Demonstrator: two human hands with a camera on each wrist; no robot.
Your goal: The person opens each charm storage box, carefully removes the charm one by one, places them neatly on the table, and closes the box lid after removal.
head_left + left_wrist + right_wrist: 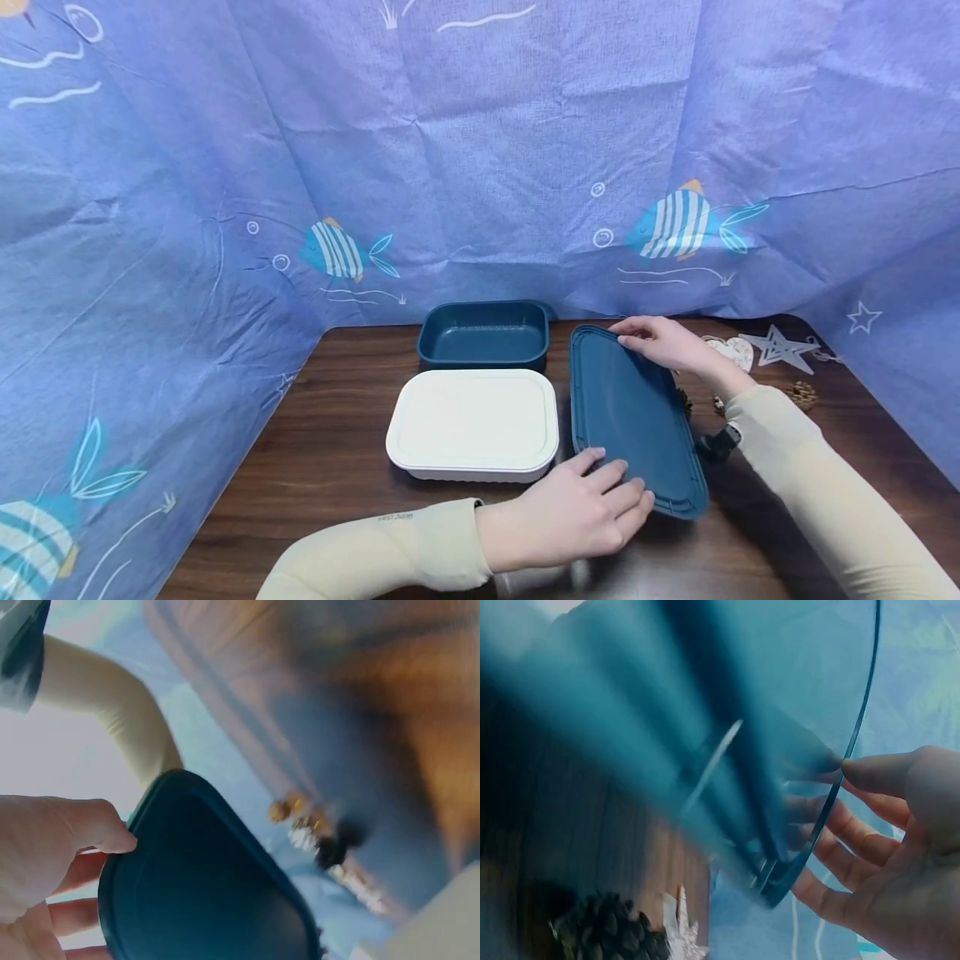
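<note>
A dark blue rectangular lid (633, 417) is held tilted over the right part of the table, its grooved underside showing in the head view. My left hand (573, 512) grips its near edge; in the left wrist view the thumb (112, 829) lies over the rim and the fingers are behind it. My right hand (663, 342) pinches the far edge, and the right wrist view shows thumb and fingers on either side of the thin rim. A dark blue box (483, 343) stands uncovered at the back. Before it sits a white box with a white lid (474, 421) on.
Right of the lid lie a silver star (778, 348), a pale heart (738, 353), and a gold decoration (802, 395). A pine cone (611, 926) shows below the lid in the right wrist view. A blue fish-print cloth (480, 167) hangs behind the wooden table (315, 450).
</note>
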